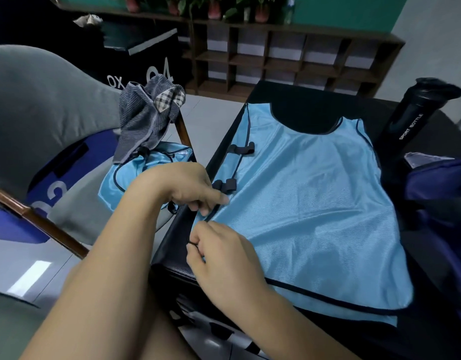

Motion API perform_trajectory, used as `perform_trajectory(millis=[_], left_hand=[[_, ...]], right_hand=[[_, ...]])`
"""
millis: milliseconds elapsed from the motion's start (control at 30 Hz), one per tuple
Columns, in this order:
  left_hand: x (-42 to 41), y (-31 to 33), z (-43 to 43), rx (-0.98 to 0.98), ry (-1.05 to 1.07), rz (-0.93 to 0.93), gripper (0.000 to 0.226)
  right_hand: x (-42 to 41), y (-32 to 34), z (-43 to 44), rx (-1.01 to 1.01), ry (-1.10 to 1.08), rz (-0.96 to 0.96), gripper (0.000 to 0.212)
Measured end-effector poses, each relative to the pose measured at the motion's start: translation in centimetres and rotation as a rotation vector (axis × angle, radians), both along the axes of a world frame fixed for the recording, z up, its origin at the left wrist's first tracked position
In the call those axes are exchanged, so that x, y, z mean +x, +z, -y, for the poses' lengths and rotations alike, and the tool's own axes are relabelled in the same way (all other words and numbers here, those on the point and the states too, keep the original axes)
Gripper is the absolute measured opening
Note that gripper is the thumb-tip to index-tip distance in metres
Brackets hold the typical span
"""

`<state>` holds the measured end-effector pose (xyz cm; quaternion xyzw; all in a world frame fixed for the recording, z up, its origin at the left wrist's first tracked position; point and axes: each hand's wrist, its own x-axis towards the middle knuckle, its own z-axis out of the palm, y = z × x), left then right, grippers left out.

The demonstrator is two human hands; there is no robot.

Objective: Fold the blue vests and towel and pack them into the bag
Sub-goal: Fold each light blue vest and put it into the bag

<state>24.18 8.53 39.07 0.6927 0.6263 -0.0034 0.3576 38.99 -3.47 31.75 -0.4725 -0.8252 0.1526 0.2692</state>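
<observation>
Vest [302,203] lay flat on table [289,92]. Left hand [182,187] pinched its left edge. Right hand [224,255], fingers curled, pinched the black trim just below. Second vest [146,165] and towel [143,120] sat on chair [42,113]; bag [442,193] at right.

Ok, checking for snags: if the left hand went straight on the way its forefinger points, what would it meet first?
Probably the vest: the left hand points right across its flat cloth. Past that lies the bag, though depth is unclear.
</observation>
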Motion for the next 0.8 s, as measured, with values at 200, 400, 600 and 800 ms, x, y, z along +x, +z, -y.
perform_trajectory(millis=[200, 400, 600, 800], left_hand=[[1.0, -1.0, -0.6, 0.031, -0.011, -0.183, 0.048], [1.2, -1.2, -0.9, 0.090, 0.034, -0.185, 0.046], [1.8, -1.3, -1.0, 0.104, 0.039, -0.189, 0.029], [-0.7, -0.5, -1.4, 0.138, 0.167, -0.038, 0.025]], right_hand=[[-0.1, -0.6, -0.2, 0.036, 0.016, 0.019, 0.012], [0.6, -1.4, 0.0, 0.045, 0.061, -0.016, 0.014], [0.6, -1.7, -0.1, 0.040, 0.080, 0.018, 0.014], [0.9, -1.6, -0.3, 0.013, 0.094, -0.003, 0.013]])
